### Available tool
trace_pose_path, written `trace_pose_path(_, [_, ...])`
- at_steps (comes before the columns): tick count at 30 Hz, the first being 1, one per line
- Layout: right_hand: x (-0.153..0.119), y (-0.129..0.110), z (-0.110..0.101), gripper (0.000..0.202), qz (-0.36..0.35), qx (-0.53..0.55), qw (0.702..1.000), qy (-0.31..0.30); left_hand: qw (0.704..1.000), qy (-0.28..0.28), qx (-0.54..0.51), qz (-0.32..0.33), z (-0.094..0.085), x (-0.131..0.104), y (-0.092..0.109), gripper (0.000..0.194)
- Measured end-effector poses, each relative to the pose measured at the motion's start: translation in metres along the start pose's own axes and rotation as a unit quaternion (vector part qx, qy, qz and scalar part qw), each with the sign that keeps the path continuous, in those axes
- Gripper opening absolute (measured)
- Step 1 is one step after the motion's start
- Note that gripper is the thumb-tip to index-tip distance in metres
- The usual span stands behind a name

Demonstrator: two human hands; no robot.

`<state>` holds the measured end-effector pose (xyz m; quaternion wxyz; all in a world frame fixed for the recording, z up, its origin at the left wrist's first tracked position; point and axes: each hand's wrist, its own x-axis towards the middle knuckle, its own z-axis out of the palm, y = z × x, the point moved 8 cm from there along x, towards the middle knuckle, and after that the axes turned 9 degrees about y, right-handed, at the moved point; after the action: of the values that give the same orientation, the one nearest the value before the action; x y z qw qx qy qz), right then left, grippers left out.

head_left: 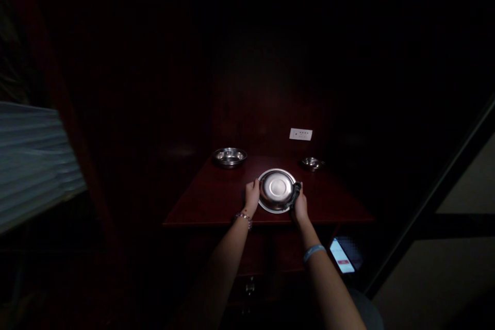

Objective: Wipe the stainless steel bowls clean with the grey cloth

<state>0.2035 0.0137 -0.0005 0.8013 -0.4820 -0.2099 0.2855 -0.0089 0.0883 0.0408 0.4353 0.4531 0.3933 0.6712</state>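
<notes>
Between my two hands is a shiny metal bowl [277, 188], turned so that its rounded underside and flat base ring face me. The fingers of my left hand [252, 197] grip its rim on the left. My right hand [300, 207] is closed at the right side of the rim, with a dark, bunched-up item [296, 195], perhaps a cloth, held against the bowl. What that dark item is cannot be made out clearly. Most fingertips are hidden behind the rim.
On the dark red tabletop [209, 201], a wide metal bowl [230, 157] stands back left and a smaller one [312, 163] back right. A white socket plate [300, 134] is on the back wall. A lit phone [342, 255] lies lower right. Below is a drawer knob [250, 286].
</notes>
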Motion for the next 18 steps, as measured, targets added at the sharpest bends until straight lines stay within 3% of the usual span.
trace_pose_path(18, [0.003,0.003,-0.0012,0.062,-0.007,-0.011,1.0,-0.007,1.0,0.012,-0.018,-0.012,-0.0006,0.0024,-0.0046,0.041])
